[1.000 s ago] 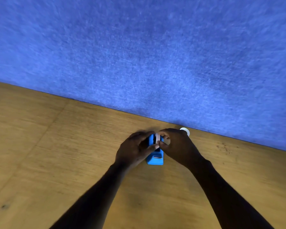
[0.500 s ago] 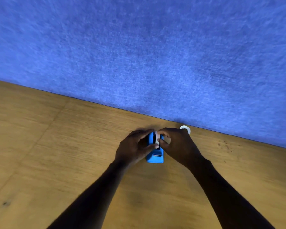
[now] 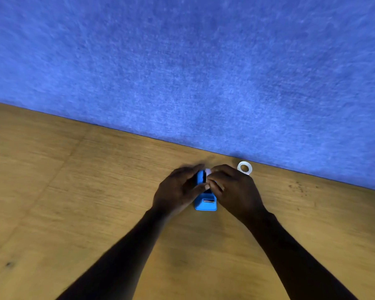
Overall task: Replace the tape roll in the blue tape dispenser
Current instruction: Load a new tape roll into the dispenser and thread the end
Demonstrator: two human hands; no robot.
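The blue tape dispenser (image 3: 205,203) stands on the wooden table (image 3: 74,191), its cutter end facing me. My left hand (image 3: 178,189) wraps its left side. My right hand (image 3: 232,189) is at its right side, fingers pinched on a small white tape roll (image 3: 208,171) at the top of the dispenser. Most of that roll is hidden by my fingers. A second white tape ring (image 3: 244,168) lies flat on the table just beyond my right hand, near the wall.
A blue felt wall (image 3: 182,72) rises straight behind the table's far edge, close behind the dispenser. Small dark specks (image 3: 299,187) mark the wood at the right.
My hands have stayed on the dispenser with small finger shifts. The white ring behind my right hand shows more fully now.
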